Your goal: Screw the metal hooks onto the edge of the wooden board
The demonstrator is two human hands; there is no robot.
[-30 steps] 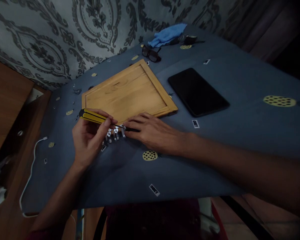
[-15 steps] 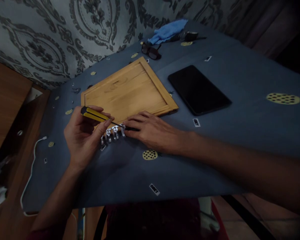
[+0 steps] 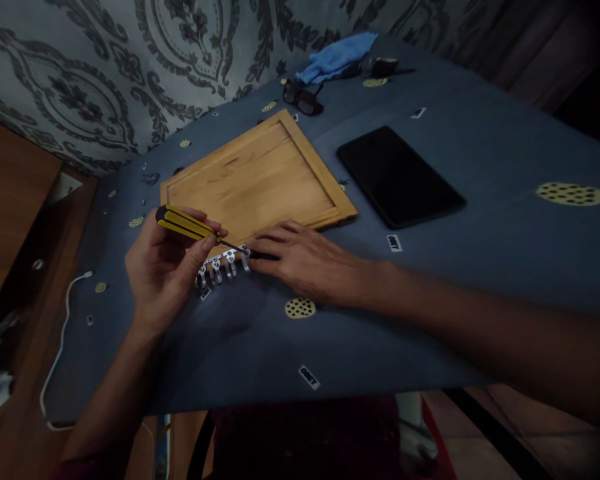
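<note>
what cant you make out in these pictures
Tip of the screwdriver, head view: too small and dark at the metal hooks to tell whether it sits in a screw.
Near edge of the wooden panel, head view: partly hidden by the right hand.
Underside of the screwdriver handle, head view: hidden by the left hand.
Dark item beside the blue cloth, head view: too dim to name.

Beyond the left hand point(image 3: 155, 267) and right hand point(image 3: 310, 263), a grey damask-patterned wall covering point(image 3: 70, 93) is seen. Beneath them, a table is covered by a blue pineapple-printed tablecloth point(image 3: 260, 353). Brown wooden furniture point(image 3: 13, 213) is placed leftward; tiled floor point(image 3: 505, 408) is glimpsed below the right forearm. Everything is dimly lit.
</note>
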